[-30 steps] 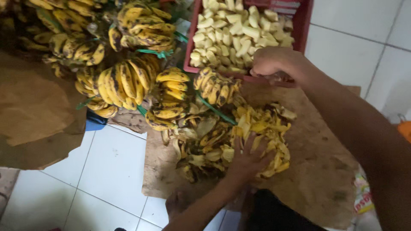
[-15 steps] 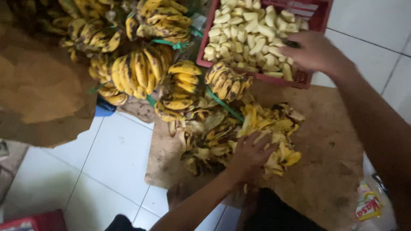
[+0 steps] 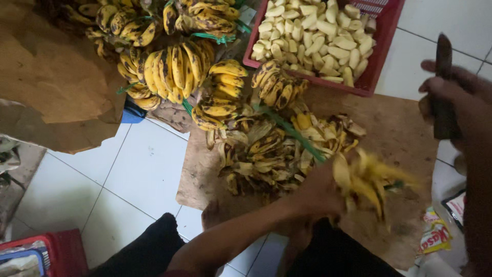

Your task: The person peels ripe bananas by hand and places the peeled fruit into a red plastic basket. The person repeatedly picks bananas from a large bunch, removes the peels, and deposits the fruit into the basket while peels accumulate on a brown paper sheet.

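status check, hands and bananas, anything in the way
Left hand gripping blurred banana bunch. Right hand holding knife, raised. Peel pile close beside left hand.

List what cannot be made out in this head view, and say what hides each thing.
- Bunch of bananas in the left hand: motion-blurred; its count and condition are unclear.
- Knife in the right hand: only a dark shape; the blade edge is unreadable.
- Red crate of peeled bananas: cut off by the top edge.
- Cardboard sheet: its middle is buried under banana peels.
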